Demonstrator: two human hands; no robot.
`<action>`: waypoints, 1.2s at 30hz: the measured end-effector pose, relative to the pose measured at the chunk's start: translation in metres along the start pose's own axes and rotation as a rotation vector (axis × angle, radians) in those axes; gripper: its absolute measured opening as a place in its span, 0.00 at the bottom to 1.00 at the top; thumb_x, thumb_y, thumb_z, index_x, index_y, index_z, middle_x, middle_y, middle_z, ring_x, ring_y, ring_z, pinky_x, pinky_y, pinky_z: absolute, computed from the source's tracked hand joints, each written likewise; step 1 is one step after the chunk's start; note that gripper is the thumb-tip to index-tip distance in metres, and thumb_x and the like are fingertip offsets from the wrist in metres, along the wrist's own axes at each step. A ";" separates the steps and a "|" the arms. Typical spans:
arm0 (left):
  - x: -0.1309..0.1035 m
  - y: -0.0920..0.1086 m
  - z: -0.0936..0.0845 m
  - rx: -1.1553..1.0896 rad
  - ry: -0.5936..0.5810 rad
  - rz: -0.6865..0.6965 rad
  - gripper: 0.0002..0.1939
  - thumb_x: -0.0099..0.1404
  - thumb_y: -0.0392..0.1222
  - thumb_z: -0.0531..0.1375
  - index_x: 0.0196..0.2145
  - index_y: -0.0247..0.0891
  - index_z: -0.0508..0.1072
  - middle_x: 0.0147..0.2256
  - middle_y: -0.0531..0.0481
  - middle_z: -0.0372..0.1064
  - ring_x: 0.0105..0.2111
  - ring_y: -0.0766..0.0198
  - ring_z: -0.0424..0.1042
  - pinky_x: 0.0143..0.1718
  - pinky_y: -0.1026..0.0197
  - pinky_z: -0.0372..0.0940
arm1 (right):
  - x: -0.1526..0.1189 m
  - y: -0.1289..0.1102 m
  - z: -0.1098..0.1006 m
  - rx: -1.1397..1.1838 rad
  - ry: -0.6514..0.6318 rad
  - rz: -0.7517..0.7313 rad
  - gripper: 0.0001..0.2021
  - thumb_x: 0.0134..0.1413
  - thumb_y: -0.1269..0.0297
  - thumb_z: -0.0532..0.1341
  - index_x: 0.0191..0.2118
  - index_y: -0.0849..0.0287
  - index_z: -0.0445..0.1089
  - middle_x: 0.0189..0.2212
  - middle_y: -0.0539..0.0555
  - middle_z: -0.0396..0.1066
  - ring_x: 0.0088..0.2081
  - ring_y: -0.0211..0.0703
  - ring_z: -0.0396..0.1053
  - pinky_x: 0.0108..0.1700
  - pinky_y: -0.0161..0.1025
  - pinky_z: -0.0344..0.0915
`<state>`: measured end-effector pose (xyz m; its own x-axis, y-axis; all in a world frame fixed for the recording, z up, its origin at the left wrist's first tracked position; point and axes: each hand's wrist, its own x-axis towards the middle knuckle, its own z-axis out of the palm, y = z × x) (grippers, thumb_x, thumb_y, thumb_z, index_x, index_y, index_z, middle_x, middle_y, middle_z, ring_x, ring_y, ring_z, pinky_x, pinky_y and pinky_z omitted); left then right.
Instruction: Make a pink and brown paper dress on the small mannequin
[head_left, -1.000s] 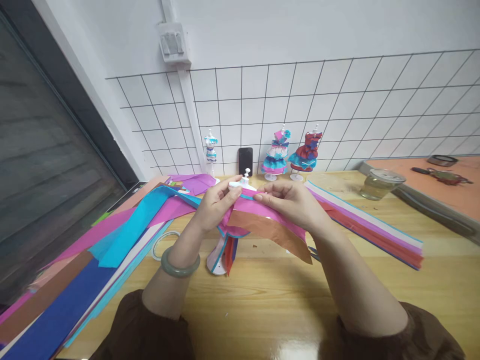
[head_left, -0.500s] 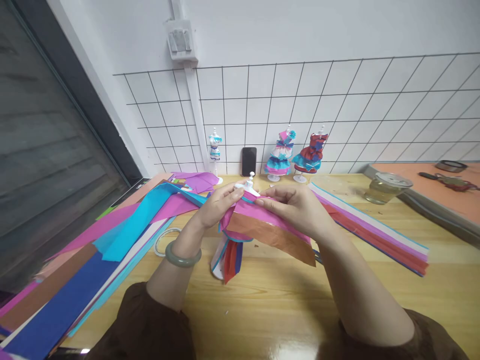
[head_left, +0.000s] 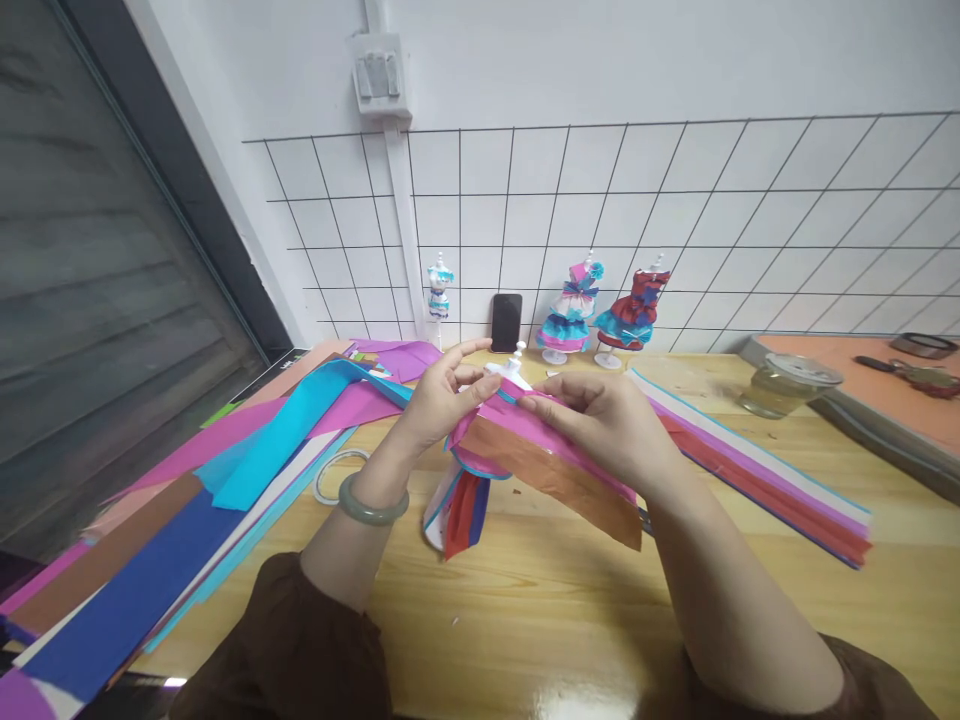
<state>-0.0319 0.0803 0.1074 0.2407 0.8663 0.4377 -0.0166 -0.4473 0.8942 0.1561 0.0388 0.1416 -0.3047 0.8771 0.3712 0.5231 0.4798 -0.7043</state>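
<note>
A small white mannequin (head_left: pixel 508 374) leans between my hands, wrapped in pink paper (head_left: pixel 517 422). A brown paper strip (head_left: pixel 551 478) lies across its front, slanting down to the right. My left hand (head_left: pixel 448 398) pinches the mannequin's shoulder and the paper edge between thumb and finger, its other fingers raised. With thumb and fingers together, my right hand (head_left: pixel 600 418) grips the pink paper at the other shoulder. Red, blue and white paper (head_left: pixel 466 515) hangs below, over the stand's base.
Long paper strips (head_left: pixel 142 590) and a tape roll (head_left: pixel 330 478) lie left. Striped paper (head_left: pixel 765 470) and a lidded cup (head_left: pixel 789 384) are right. Behind stand a phone (head_left: pixel 506 323) and three dressed mannequins (head_left: pixel 439 290) (head_left: pixel 568 318) (head_left: pixel 636 312) along the wall.
The view has shifted slightly. My left hand's fingers have lifted and spread a little, while its thumb stays at the shoulder. My right hand keeps its hold on the paper.
</note>
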 end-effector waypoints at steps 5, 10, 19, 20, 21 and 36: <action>-0.002 0.000 0.004 0.301 0.067 0.199 0.24 0.60 0.45 0.57 0.52 0.36 0.60 0.26 0.54 0.68 0.30 0.68 0.67 0.39 0.63 0.60 | 0.001 0.000 0.001 -0.028 0.017 0.001 0.16 0.54 0.54 0.55 0.27 0.62 0.70 0.19 0.49 0.65 0.21 0.33 0.57 0.21 0.31 0.51; -0.004 0.004 0.006 0.386 0.064 0.225 0.22 0.60 0.43 0.55 0.51 0.38 0.57 0.30 0.52 0.69 0.33 0.66 0.69 0.39 0.62 0.61 | 0.001 -0.001 0.002 -0.036 0.019 0.025 0.16 0.53 0.54 0.55 0.29 0.62 0.71 0.20 0.50 0.67 0.21 0.34 0.58 0.21 0.31 0.52; -0.006 0.015 0.000 0.284 -0.027 0.049 0.12 0.60 0.44 0.56 0.40 0.39 0.60 0.32 0.51 0.68 0.32 0.67 0.68 0.32 0.66 0.60 | -0.004 -0.010 -0.005 -0.029 -0.053 -0.014 0.15 0.56 0.56 0.54 0.31 0.60 0.72 0.21 0.51 0.68 0.22 0.36 0.61 0.22 0.32 0.53; -0.006 0.015 -0.001 0.267 -0.036 0.036 0.12 0.59 0.45 0.57 0.40 0.39 0.61 0.32 0.51 0.68 0.33 0.67 0.68 0.32 0.65 0.60 | -0.004 -0.010 -0.006 -0.033 -0.064 -0.022 0.15 0.56 0.56 0.53 0.31 0.60 0.72 0.22 0.51 0.69 0.23 0.37 0.61 0.22 0.32 0.54; -0.006 0.015 -0.001 0.250 -0.040 0.029 0.12 0.59 0.44 0.57 0.39 0.39 0.61 0.33 0.50 0.68 0.33 0.67 0.68 0.33 0.65 0.61 | -0.005 -0.011 -0.007 -0.038 -0.071 -0.027 0.15 0.56 0.56 0.53 0.31 0.60 0.72 0.22 0.51 0.69 0.23 0.37 0.62 0.22 0.33 0.55; -0.006 0.019 0.002 0.243 -0.081 0.123 0.06 0.61 0.42 0.55 0.31 0.38 0.65 0.31 0.52 0.63 0.31 0.68 0.65 0.31 0.65 0.60 | -0.008 -0.008 -0.007 -0.189 -0.017 -0.079 0.18 0.55 0.52 0.53 0.29 0.59 0.73 0.21 0.52 0.69 0.22 0.38 0.62 0.22 0.34 0.53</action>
<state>-0.0314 0.0661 0.1220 0.3280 0.7860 0.5241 0.1806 -0.5967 0.7818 0.1600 0.0280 0.1491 -0.3631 0.8368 0.4098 0.6364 0.5440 -0.5469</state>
